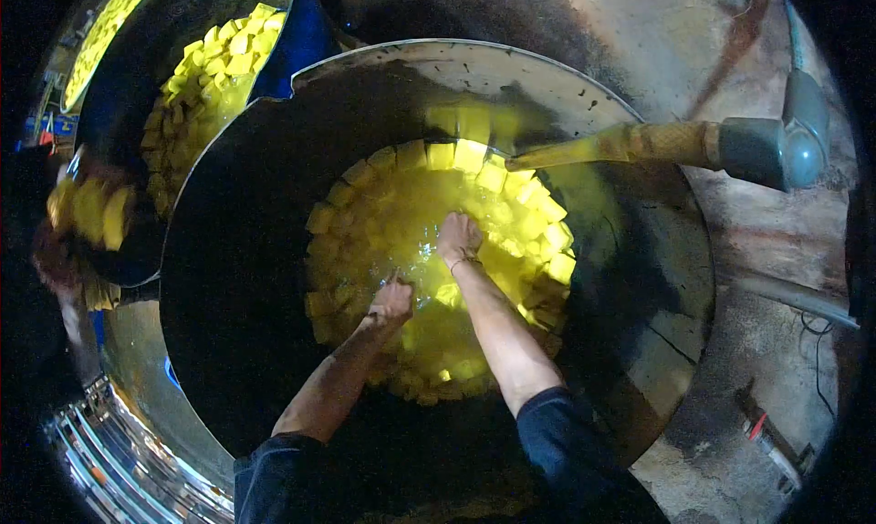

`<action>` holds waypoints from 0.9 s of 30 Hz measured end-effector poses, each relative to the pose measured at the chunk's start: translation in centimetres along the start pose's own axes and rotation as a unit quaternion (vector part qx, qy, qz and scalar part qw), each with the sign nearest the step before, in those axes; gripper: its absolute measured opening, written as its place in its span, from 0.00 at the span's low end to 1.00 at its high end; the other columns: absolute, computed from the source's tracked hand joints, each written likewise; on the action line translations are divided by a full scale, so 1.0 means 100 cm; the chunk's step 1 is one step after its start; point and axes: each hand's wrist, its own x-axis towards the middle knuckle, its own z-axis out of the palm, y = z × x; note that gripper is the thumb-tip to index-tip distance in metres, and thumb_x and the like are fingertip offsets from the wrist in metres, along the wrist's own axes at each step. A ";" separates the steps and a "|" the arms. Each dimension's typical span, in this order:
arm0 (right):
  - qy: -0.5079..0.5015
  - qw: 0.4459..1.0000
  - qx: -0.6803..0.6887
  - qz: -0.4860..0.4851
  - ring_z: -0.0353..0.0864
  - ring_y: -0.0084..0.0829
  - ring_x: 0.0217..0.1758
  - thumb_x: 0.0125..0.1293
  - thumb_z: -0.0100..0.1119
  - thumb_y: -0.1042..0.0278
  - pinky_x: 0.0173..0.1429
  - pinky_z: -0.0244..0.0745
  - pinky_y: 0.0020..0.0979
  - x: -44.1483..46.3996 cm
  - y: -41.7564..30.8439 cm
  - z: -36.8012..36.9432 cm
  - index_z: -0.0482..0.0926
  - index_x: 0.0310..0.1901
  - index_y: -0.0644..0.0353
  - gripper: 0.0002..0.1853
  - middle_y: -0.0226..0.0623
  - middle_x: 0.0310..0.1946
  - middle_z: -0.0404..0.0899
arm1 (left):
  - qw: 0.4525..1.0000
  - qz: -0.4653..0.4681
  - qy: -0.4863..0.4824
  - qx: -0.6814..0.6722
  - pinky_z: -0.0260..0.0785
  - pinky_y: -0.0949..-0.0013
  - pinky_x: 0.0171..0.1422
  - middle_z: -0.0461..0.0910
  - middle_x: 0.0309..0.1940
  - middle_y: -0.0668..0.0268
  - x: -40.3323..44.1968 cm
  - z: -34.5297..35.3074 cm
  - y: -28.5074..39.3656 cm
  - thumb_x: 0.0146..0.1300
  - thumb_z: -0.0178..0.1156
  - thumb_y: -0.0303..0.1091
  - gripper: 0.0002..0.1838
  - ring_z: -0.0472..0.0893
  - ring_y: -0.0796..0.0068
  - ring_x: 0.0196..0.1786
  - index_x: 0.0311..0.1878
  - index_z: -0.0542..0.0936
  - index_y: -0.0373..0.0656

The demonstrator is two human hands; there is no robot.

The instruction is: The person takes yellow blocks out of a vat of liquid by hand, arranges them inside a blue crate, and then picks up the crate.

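Observation:
Both arms reach down into a big round dark vat (pixel 246 250) that holds cloudy yellow liquid (pixel 392 214). Yellow blocks (pixel 471 156) line the vat's inner wall in a ring, brightly lit at the upper right and dim at the left. My left hand (pixel 392 302) is closed at the liquid's surface, left of centre. Farther forward and to the right, my right hand (pixel 459 236) is also closed, with a thin band at the wrist. Whatever either hand grips is hidden by the fingers and the murky liquid. Ripples glint between the two hands.
A pipe with a cloth-like sleeve (pixel 666 144) juts over the vat's right rim. At the upper left stands a second vat (pixel 114 113) with piled yellow blocks (pixel 228 49). A co-worker's blurred hand (pixel 57 255) is near yellow blocks at the left. A hose lies on the right.

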 end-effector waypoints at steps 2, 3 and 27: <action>-0.051 0.998 0.010 0.024 0.83 0.46 0.41 0.55 0.60 0.66 0.46 0.78 0.39 0.009 0.013 0.009 0.82 0.34 0.64 0.10 0.50 0.36 0.82 | 0.972 -0.025 -0.023 -0.233 0.64 0.55 0.64 0.70 0.58 0.52 -0.003 0.000 -0.011 0.62 0.55 0.39 0.18 0.69 0.57 0.61 0.54 0.73 0.43; -0.117 0.989 0.088 0.022 0.83 0.44 0.42 0.56 0.58 0.66 0.48 0.78 0.37 0.030 0.046 0.049 0.82 0.36 0.64 0.11 0.49 0.36 0.82 | 0.945 -0.017 0.000 -0.326 0.62 0.56 0.67 0.70 0.58 0.53 -0.005 -0.001 -0.013 0.62 0.54 0.38 0.22 0.68 0.57 0.63 0.58 0.70 0.43; 0.164 0.922 0.227 -0.266 0.73 0.42 0.51 0.65 0.59 0.57 0.58 0.65 0.38 -0.111 -0.013 -0.119 0.73 0.42 0.62 0.16 0.48 0.41 0.75 | 0.324 0.084 0.188 -0.923 0.74 0.63 0.40 0.76 0.34 0.62 -0.048 -0.114 0.154 0.68 0.41 0.45 0.17 0.78 0.67 0.36 0.43 0.73 0.44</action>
